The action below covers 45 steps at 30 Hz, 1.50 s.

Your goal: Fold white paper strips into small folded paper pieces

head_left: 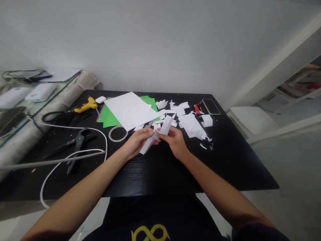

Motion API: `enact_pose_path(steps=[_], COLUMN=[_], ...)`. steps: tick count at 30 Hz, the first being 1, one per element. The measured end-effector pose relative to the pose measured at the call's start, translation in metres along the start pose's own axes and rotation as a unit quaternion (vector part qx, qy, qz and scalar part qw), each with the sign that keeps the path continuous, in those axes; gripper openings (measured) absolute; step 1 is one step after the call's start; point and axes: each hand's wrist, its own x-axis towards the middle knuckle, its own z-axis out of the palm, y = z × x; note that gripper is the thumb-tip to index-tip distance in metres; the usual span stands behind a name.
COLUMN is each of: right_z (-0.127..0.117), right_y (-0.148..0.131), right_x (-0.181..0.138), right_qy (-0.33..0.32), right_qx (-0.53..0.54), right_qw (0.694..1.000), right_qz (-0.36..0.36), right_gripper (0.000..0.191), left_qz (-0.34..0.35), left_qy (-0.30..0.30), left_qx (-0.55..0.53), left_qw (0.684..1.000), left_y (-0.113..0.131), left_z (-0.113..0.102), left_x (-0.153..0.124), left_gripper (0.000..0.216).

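Observation:
A folded strip of white paper (pixel 166 125) is held between both hands above the middle of the black table. My left hand (pixel 138 140) pinches its lower left part, thumb on top. My right hand (pixel 175 139) grips it near the middle, and the upper end sticks up past the fingers. Some fingertips are hidden behind the paper. Just beyond the hands lie white paper scraps (pixel 179 108) and a large white sheet (pixel 127 110) on top of green paper (pixel 110 118).
Left of my hands are a tape roll (pixel 118 134), scissors (pixel 77 147), a white cable (pixel 106 144) and a yellow glue gun (pixel 87 105). At the right lie a phone (pixel 211 106), a small red object (pixel 196 109) and cut white paper (pixel 192 125). A wall stands behind the table (pixel 213 170).

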Motion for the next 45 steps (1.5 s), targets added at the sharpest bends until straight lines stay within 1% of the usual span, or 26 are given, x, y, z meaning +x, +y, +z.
enact_pose_path(steps=[6, 11, 13, 17, 20, 25, 29, 33, 37, 45], right_z=[0.0006, 0.0012, 0.0013, 0.0017, 0.0024, 0.003, 0.0031, 0.003, 0.003, 0.0023], right_y=[0.001, -0.0004, -0.001, -0.001, -0.0003, 0.0003, 0.0005, 0.0008, 0.0005, 0.0], right_x=[0.0007, 0.0001, 0.0001, 0.0006, 0.0006, -0.0001, 0.0001, 0.0002, -0.0004, -0.0006], right_qy=[-0.003, 0.02, 0.03, 0.042, 0.034, 0.021, 0.009, 0.014, 0.032, 0.026], right_qx=[0.009, 0.01, 0.01, 0.004, -0.009, -0.027, -0.023, -0.028, -0.047, -0.054], right_qw=[1.0, 1.0, 0.999, 0.999, 0.999, 0.999, 0.999, 0.999, 0.998, 0.998], right_qz=[-0.021, -0.001, 0.01, 0.024, 0.028, 0.021, 0.031, 0.027, 0.019, 0.011], right_gripper=[0.022, 0.027, 0.029, 0.03, 0.028, 0.027, 0.029, 0.027, 0.031, 0.029], left_qz=[0.012, 0.04, 0.069, 0.132, 0.153, 0.169, 0.182, 0.186, 0.188, 0.199], left_qy=[0.006, 0.012, 0.026, 0.076, 0.1, 0.108, 0.112, 0.111, 0.112, 0.106], left_qx=[0.03, 0.099, 0.14, 0.209, 0.238, 0.251, 0.254, 0.256, 0.258, 0.27], left_qw=[0.999, 0.994, 0.987, 0.966, 0.954, 0.947, 0.943, 0.942, 0.941, 0.936], left_y=[-0.0007, -0.001, -0.0016, -0.0036, -0.005, -0.0056, -0.0059, -0.0062, -0.0073, -0.0093], left_z=[0.0006, 0.0016, 0.002, 0.0027, 0.0028, 0.0025, 0.0017, 0.0013, 0.0008, -0.0014], left_x=[0.0, -0.0014, -0.0022, -0.0022, -0.0009, 0.0002, 0.0, 0.0002, 0.0008, 0.0017], left_gripper=[0.028, 0.034, 0.03, 0.019, 0.016, 0.021, 0.028, 0.027, 0.027, 0.024])
